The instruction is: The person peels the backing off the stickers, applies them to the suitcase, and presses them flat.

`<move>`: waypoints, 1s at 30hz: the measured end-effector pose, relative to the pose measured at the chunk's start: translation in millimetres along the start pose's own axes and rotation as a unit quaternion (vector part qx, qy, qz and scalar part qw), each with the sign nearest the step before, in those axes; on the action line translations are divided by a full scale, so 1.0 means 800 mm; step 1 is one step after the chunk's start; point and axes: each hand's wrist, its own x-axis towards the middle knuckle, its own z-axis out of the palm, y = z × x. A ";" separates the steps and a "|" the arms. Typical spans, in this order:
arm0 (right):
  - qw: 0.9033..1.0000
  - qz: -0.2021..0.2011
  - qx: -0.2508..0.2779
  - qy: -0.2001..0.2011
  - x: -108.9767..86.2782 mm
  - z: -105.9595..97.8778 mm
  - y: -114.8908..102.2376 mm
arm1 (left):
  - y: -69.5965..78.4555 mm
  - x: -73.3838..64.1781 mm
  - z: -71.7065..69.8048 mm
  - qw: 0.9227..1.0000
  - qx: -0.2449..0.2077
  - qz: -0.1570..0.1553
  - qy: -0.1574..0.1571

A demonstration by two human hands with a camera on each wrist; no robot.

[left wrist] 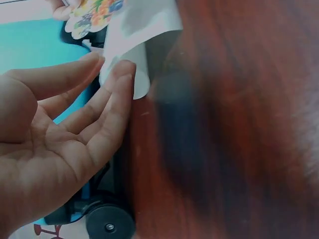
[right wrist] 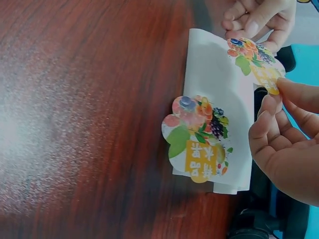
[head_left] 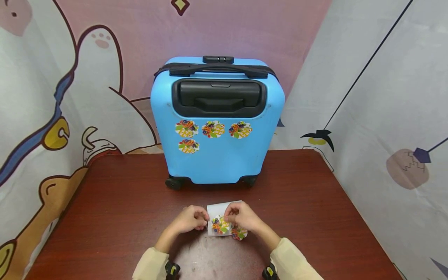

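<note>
My right hand (head_left: 243, 217) pinches the edge of a scalloped fruit-print sticker (right wrist: 256, 62) between thumb and fingers. This sticker is raised over a white backing sheet (right wrist: 214, 69), whose ends curl. A second fruit sticker (right wrist: 197, 142) lies on the sheet and sticks out past its edge; in the head view it is partly under the right hand. The left hand (head_left: 191, 218) is at the sheet's left edge, fingers loosely bent. In the left wrist view its fingertips (left wrist: 122, 69) overlap the sheet, with a gap between thumb and fingers.
A light-blue suitcase (head_left: 217, 155) with black handles stands upright on the brown table (head_left: 115, 217) behind the hands. Three fruit stickers (head_left: 213, 129) sit in a row on its front, with one more (head_left: 189, 146) below at the left. A cartoon-print cloth (head_left: 350, 77) hangs behind.
</note>
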 end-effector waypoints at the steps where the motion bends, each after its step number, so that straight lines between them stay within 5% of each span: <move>1: 1.000 -0.002 0.000 0.001 0.001 -0.001 0.000 | 0.001 0.000 -0.002 1.000 0.003 -0.001 0.000; 20: 0.999 -0.034 -0.001 0.030 0.023 -0.020 -0.028 | 0.022 0.023 -0.012 0.997 0.039 0.038 0.046; 30: 0.994 -0.046 -0.016 0.101 0.045 -0.028 -0.042 | 0.046 0.030 -0.026 0.989 0.060 0.062 0.123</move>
